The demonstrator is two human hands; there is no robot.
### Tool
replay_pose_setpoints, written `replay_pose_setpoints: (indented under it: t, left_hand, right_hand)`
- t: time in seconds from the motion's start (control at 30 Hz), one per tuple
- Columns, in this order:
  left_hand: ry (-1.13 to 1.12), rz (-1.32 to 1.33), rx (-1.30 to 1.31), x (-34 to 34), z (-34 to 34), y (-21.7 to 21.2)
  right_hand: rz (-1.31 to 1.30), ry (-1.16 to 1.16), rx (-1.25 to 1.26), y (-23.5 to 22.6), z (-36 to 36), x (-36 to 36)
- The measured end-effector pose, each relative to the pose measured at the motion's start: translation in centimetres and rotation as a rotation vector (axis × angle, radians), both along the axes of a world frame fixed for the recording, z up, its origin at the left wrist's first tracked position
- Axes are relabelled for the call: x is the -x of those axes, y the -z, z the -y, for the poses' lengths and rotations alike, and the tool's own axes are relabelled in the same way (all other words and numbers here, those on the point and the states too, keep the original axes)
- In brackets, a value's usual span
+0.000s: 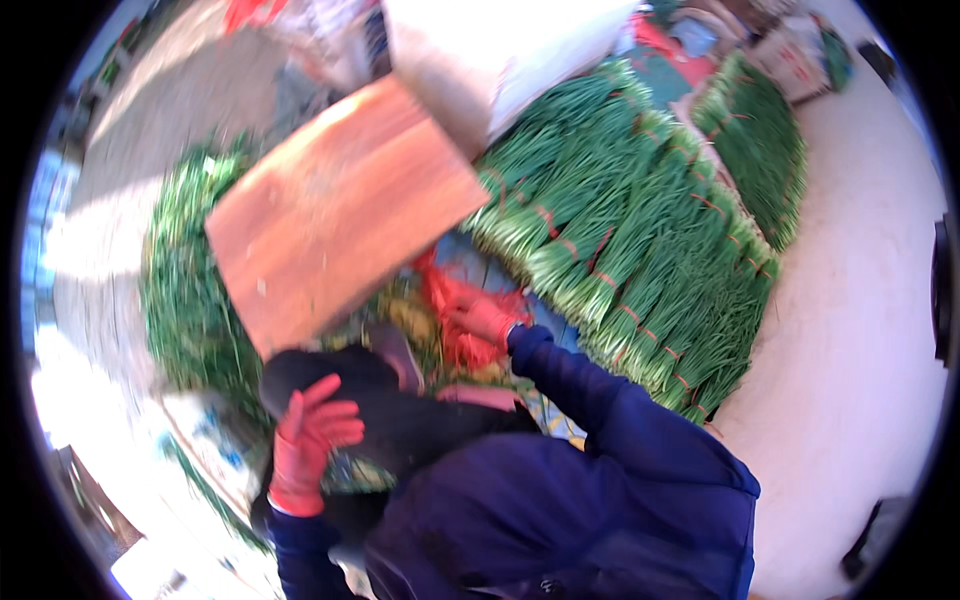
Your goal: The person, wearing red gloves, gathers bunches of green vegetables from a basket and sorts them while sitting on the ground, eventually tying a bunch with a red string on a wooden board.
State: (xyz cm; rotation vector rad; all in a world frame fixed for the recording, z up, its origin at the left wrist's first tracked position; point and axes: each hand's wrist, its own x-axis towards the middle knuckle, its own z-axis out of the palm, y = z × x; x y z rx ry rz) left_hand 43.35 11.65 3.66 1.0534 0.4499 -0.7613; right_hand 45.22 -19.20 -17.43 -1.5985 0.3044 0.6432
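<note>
My left hand (313, 440), in a red glove, is raised beside my left knee with its fingers spread and nothing in it. My right hand (485, 317), gloved the same way, reaches forward to a crumpled heap of red plastic (465, 345) on the ground between my feet and the bundles. Its fingers blend into the red plastic, so their grip is unclear. Just beyond my knees stands a reddish wooden board (345, 205) with scraps on its top. To the right lie rows of green chive-like bundles (640, 250), tied with red bands.
Loose green stalks (195, 280) are heaped left of the board. A large white sack (500, 60) stands behind it. More tied bundles (755, 140) lie at the far right beside a pale wall (850, 300). Cardboard boxes (790, 60) are at the back right.
</note>
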Motion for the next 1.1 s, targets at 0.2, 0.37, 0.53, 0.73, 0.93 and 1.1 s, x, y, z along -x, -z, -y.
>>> replay_pose_setpoints:
  t: [0.2,0.37,0.53,0.73,0.93,1.1]
  left_hand:
    - [-0.208,0.087,0.012,5.4,-3.8,0.0]
    - [-0.4,0.058,-0.034,8.1,-4.8,2.2]
    - [-0.427,0.031,-0.213,8.9,-5.7,4.2]
    - [-0.25,0.249,-0.017,8.7,-7.4,5.2]
    - [-0.15,0.439,0.154,8.8,-8.7,7.4]
    - [-0.27,0.246,0.044,8.1,-6.7,5.7]
  right_hand:
    - [-0.198,-0.058,0.471,5.4,2.9,5.3]
    - [-0.115,-0.124,0.782,7.4,3.4,6.0]
    - [0.107,-0.252,1.079,11.0,3.8,2.7]
    - [0.04,-0.495,1.15,10.7,1.9,-1.1]
    - [0.122,-0.485,1.118,8.1,3.6,-1.3]
    - [0.105,-0.562,1.022,4.2,1.6,1.7]
